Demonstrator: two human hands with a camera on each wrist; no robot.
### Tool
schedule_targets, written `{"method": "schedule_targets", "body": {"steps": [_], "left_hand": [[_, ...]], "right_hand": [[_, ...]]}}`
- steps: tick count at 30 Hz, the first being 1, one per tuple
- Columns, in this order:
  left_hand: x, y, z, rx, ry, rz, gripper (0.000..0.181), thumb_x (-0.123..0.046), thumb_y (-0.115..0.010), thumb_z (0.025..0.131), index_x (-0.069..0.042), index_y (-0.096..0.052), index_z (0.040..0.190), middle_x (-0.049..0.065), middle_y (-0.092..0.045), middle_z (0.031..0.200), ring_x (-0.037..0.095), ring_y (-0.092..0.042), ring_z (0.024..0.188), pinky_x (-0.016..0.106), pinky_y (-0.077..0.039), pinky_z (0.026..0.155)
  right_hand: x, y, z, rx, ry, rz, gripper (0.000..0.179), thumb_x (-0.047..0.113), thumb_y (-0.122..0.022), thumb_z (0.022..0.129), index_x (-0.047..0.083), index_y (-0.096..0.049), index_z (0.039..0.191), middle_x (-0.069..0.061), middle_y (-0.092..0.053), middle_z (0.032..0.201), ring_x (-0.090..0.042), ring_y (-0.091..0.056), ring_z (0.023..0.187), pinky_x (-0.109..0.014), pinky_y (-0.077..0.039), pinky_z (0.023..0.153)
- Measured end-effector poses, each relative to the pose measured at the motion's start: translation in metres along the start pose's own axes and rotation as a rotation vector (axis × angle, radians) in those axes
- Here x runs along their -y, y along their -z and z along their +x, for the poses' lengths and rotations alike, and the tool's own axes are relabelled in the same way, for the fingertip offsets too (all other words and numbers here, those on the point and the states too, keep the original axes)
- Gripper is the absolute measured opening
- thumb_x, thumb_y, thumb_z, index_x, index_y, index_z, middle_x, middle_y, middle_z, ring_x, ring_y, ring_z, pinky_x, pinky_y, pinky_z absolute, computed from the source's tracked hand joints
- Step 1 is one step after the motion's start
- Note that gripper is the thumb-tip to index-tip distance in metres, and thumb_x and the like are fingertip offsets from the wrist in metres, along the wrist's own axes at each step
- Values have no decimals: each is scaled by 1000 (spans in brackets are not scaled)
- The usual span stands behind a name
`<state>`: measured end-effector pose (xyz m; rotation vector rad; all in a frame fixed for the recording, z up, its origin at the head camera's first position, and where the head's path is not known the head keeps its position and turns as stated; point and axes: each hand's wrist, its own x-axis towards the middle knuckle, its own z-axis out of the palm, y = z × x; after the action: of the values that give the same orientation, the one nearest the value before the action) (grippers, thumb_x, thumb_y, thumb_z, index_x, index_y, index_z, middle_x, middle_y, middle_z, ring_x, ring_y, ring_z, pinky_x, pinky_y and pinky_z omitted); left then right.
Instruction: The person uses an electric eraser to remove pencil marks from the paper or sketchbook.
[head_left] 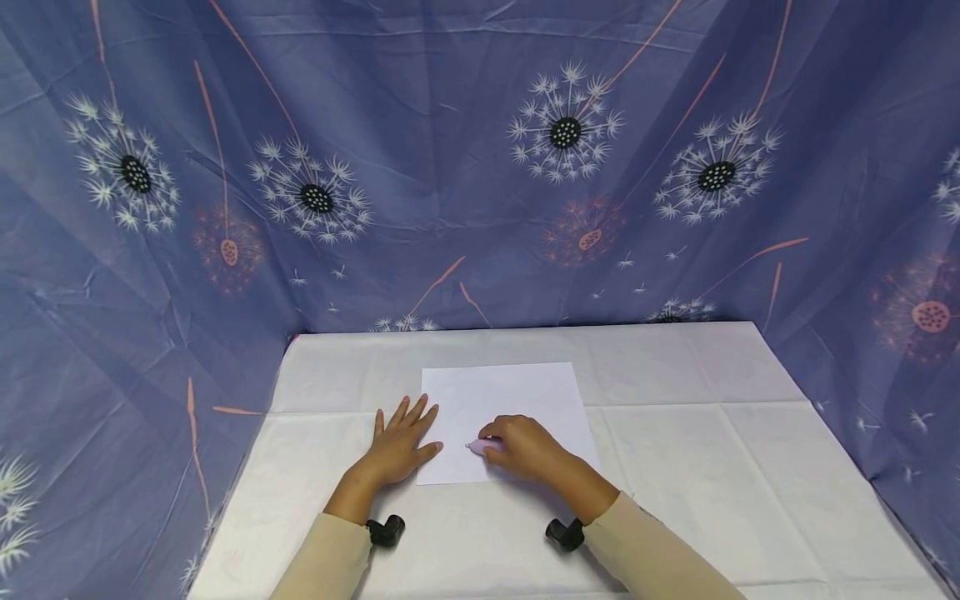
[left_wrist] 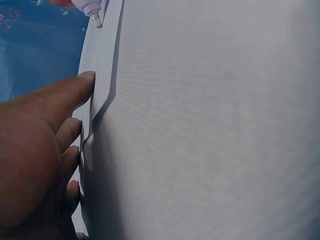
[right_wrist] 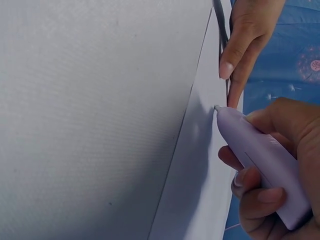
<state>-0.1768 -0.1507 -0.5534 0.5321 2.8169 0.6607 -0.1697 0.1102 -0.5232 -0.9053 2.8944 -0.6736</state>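
Observation:
A plain white sheet of paper (head_left: 502, 392) lies flat on the white-covered table. My left hand (head_left: 401, 450) rests palm down across its left edge with the fingers spread, and the thumb lies on the sheet. Over the lower middle of the paper, my right hand (head_left: 528, 446) grips a lilac pen-shaped tool (right_wrist: 262, 155), the thumb on one side and the fingers curled round the other. Its narrow pale tip (right_wrist: 216, 108) points left, toward the left hand; whether it touches the paper I cannot tell. No marks on the sheet can be made out.
White cloth (head_left: 697, 467) with fold lines covers the table around the paper. A blue curtain (head_left: 450, 167) printed with dandelions hangs behind the far edge and along both sides. Small black devices (head_left: 386, 531) are strapped at both wrists, just above the table.

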Motion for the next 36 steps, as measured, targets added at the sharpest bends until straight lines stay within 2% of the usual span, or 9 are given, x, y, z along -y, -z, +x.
{"method": "schedule_targets", "body": {"steps": [3, 8, 14, 36], "left_hand": [[0, 0, 0, -2, 3, -2, 68, -43, -58, 101, -16, -36, 158, 9, -19, 170, 40, -8, 158, 75, 3, 118], [-1, 0, -1, -3, -1, -6, 68, -43, -58, 101, -15, -36, 158, 9, -20, 170, 40, -9, 158, 75, 3, 118], [-1, 0, 0, -2, -1, -4, 68, -44, -58, 101, -16, -35, 159, 9, -19, 170, 40, -9, 158, 75, 2, 119], [-2, 1, -1, -9, -11, 5, 68, -43, -59, 100, -14, -37, 158, 11, -22, 169, 42, -12, 157, 77, -1, 117]], "right_hand": [[-1, 0, 1, 2, 21, -4, 19, 20, -77, 89, 11, -77, 106, 1, -76, 98, -14, -69, 89, -34, -57, 85], [-3, -1, 2, -40, 28, -11, 17, 22, -74, 92, 11, -77, 105, 1, -76, 96, -14, -71, 88, -34, -58, 84], [-4, 0, 3, -34, 42, -13, 18, 20, -75, 90, 11, -77, 106, 0, -76, 97, -14, -70, 89, -34, -58, 84], [-9, 1, 8, -64, 23, -17, 18, 18, -76, 89, 10, -77, 105, 1, -76, 96, -13, -70, 88, -33, -58, 83]]}}
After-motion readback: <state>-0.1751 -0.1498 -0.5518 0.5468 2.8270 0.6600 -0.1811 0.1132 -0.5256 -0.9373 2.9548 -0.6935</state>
